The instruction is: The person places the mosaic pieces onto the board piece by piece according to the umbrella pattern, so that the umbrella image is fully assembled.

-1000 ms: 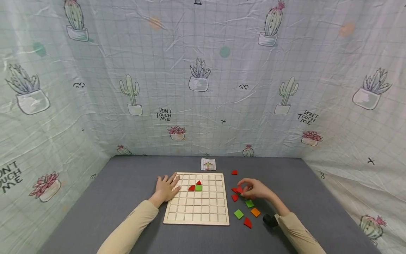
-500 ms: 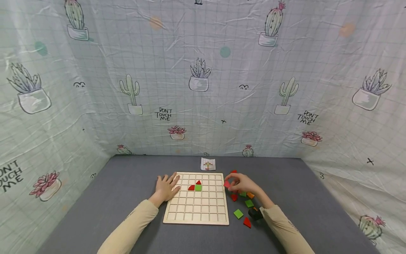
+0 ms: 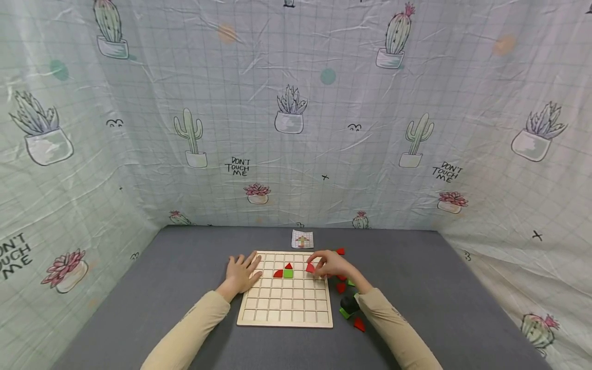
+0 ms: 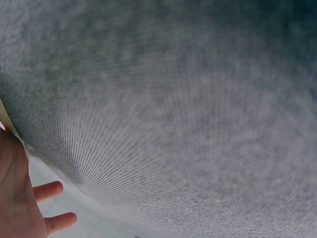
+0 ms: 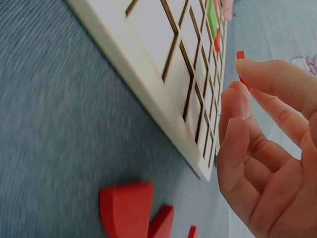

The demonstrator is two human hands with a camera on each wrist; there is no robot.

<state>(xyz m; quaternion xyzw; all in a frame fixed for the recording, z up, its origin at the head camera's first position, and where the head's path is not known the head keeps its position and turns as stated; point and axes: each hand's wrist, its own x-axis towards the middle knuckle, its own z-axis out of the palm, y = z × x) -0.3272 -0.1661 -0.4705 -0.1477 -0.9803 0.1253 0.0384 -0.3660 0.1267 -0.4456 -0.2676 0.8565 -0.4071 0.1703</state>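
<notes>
In the head view, a wooden grid board (image 3: 287, 313) lies on the table. My left hand (image 3: 239, 274) rests with spread fingers on its left edge. Over the board's right part, my right hand (image 3: 332, 264) pinches a red tile (image 3: 310, 267) between thumb and fingers. The right wrist view shows that tile (image 5: 240, 55) edge-on, held above the board, so its full outline is hard to tell. Set in the grid are a green square tile (image 3: 288, 274), a red triangle tile (image 3: 289, 266) above it and a red quarter-circle tile (image 3: 278, 274) to its left.
A small paper card (image 3: 302, 239) with a printed pattern lies behind the board. Loose red tiles (image 3: 359, 324) and green tiles (image 3: 344, 313) lie to the right, partly hidden by my right arm and its black wrist camera (image 3: 349, 304). A patterned curtain (image 3: 296, 154) surrounds the table.
My right hand has picked the red tile from the loose pile and carried it left over the board. The left hand has stayed in place.
</notes>
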